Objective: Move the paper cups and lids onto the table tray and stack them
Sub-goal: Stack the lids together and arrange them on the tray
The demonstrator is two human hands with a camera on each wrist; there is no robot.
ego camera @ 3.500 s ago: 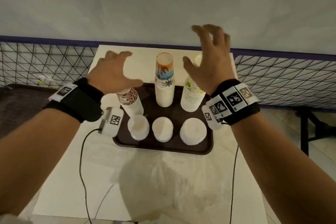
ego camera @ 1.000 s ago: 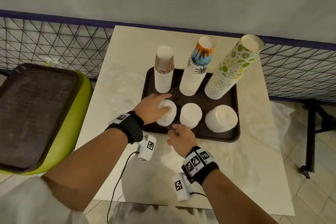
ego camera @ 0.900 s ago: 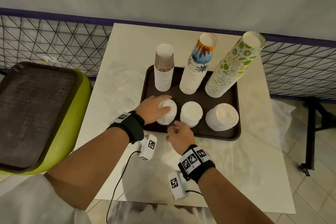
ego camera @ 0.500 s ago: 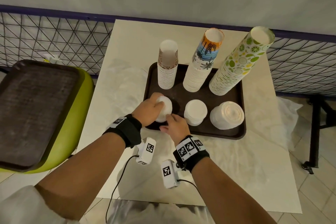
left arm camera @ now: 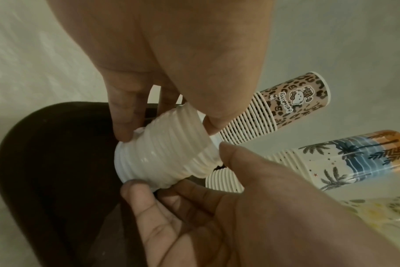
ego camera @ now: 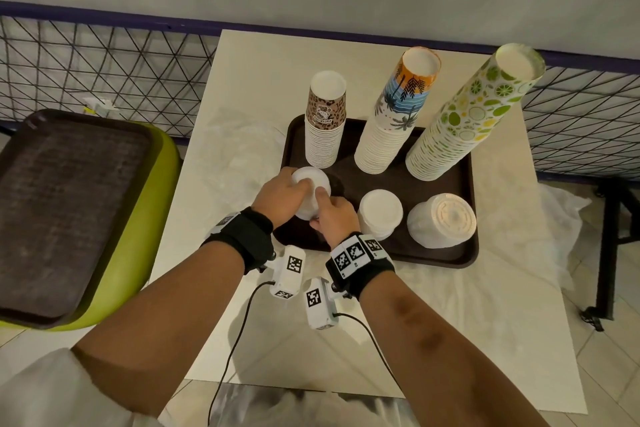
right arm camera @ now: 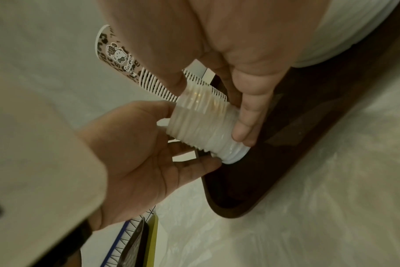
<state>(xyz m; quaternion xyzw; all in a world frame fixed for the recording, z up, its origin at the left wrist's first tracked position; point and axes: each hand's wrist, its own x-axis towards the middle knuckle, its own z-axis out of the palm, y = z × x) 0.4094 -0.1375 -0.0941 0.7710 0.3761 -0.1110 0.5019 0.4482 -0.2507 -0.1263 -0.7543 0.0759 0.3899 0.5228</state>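
Both hands hold the small stack of white lids (ego camera: 310, 180) at the front left corner of the brown tray (ego camera: 464, 253). My left hand (ego camera: 280, 198) grips it from the left, my right hand (ego camera: 332, 215) from the right. The left wrist view has the ribbed lid stack (left arm camera: 167, 155) pinched between left fingers (left arm camera: 126, 117) and the right hand (left arm camera: 194, 198). In the right wrist view the stack (right arm camera: 201, 130) leans, its base close to the tray (right arm camera: 286, 144). Behind stand the leopard cups (ego camera: 325, 121), palm cups (ego camera: 398, 114) and lime cups (ego camera: 467, 121). Two more lid stacks (ego camera: 380, 211) (ego camera: 443, 222) sit to the right.
A second brown tray (ego camera: 65, 204) lies bare on a green seat (ego camera: 145, 218) left of the white table (ego camera: 249, 73). A wire fence (ego camera: 104, 73) runs behind. Clear plastic sheet (ego camera: 450, 305) covers the table front. A dark metal leg (ego camera: 609, 236) stands at the right.
My right hand moved left from the tray's front edge onto the small lid stack. Both hands now grip it, and it has shifted slightly left and tilted.
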